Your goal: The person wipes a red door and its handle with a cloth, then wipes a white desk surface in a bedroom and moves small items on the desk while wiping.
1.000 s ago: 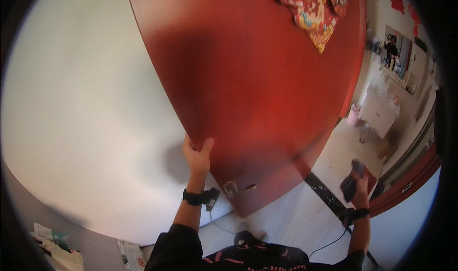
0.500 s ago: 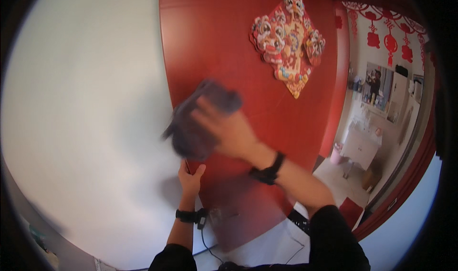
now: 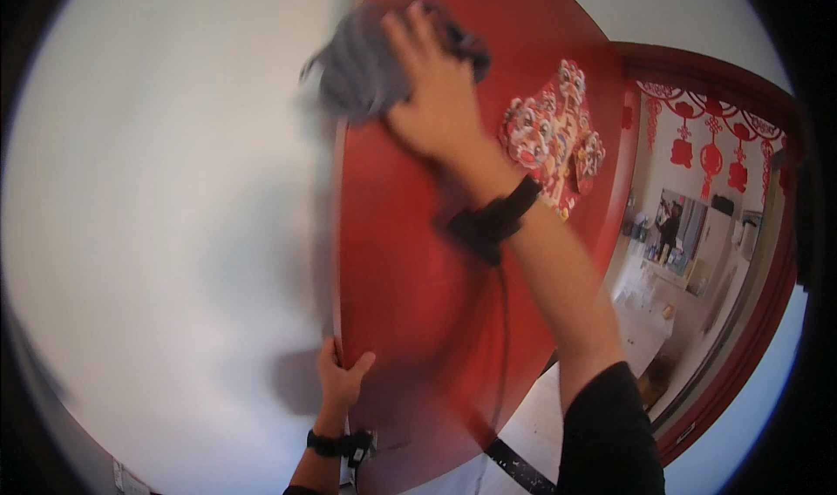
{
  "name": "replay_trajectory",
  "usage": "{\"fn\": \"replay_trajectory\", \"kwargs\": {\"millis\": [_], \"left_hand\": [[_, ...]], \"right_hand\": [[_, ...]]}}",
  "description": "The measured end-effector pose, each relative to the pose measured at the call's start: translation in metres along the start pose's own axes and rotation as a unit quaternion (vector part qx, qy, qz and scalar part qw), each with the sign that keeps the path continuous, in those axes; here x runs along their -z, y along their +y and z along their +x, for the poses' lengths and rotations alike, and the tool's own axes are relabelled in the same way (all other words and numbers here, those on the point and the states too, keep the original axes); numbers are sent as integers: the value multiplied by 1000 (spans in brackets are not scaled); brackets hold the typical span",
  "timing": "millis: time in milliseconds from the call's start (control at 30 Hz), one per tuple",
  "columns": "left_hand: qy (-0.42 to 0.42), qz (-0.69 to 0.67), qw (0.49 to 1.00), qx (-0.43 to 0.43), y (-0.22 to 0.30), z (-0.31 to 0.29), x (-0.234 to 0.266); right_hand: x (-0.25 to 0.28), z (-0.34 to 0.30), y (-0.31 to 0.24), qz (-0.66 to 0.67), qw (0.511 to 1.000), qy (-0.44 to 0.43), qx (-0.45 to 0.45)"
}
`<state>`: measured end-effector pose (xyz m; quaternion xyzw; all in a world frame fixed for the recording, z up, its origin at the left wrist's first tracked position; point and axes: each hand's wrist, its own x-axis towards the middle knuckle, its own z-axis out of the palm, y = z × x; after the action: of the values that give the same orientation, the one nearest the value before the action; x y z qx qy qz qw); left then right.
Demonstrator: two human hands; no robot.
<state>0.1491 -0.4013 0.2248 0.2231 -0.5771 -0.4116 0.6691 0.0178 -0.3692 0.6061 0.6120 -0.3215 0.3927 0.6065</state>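
Observation:
A red door stands in front of me beside a white wall. High up by the door's left edge, my right hand presses a bunched dark grey cloth against the surface. Its fingers lie spread over the cloth, which hangs partly past the edge. Lower down, my left hand grips that same edge, with the thumb on the red face and the other fingers round the side. Black bands circle both wrists, and a thin cable trails from the right one. The door's lower part is smeared by motion.
A lion-face festive decoration is fixed on the door, right of my forearm. Beyond the door frame are red hanging paper ornaments, a mirror and a white washstand. The white wall fills the left.
My right hand has carried the cloth upward along the door's left edge. My left hand keeps its hold on the edge. The whole view has shifted, with the decoration now lower.

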Motion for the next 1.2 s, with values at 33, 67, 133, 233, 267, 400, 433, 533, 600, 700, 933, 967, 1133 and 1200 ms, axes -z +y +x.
{"fn": "replay_trajectory", "kwargs": {"millis": [33, 67, 133, 233, 267, 400, 433, 533, 600, 700, 933, 967, 1133, 1200], "left_hand": [[-9, -5, 1000, -3, 4, -5, 0], [-6, -12, 1000, -4, 10, -11, -1], [-40, 12, 998, 41, 20, -21, 4], [-22, 1, 999, 32, 26, -27, -1], [-15, -30, 999, 35, 27, -25, -2], [-17, 5, 1000, 10, 13, -27, 2], [-24, 5, 1000, 13, 17, -29, -2], [-23, -7, 999, 26, 24, -30, -3], [-9, -17, 999, 34, 28, -31, -5], [-13, -33, 999, 22, 28, -29, -5], [-59, -64, 996, 12, 20, -31, 4], [-68, -74, 995, 28, 15, -32, 3], [-55, -98, 992, 54, 31, -43, 7], [-38, -100, 993, 59, 27, -41, 14]], "right_hand": [[1, 21, 19, -2, 1000, 12, -9], [6, 42, 35, 25, 999, 20, -27], [29, 65, 22, 44, 997, -26, -58], [44, 115, 70, 220, 969, -74, -82], [53, 128, 71, 377, 913, -118, -103], [60, 150, 85, 320, 909, -134, -229], [45, 148, 104, 136, 968, -83, -192], [21, 143, 126, -29, 990, -35, -135], [14, 125, 101, -50, 996, 3, -80], [13, 110, 60, -25, 999, 21, 4], [20, 129, 13, 25, 996, -44, 79], [19, 134, 20, 24, 995, -44, 86], [10, 162, 33, 43, 998, -30, 37], [17, 178, 27, 64, 996, -55, -17]]}}
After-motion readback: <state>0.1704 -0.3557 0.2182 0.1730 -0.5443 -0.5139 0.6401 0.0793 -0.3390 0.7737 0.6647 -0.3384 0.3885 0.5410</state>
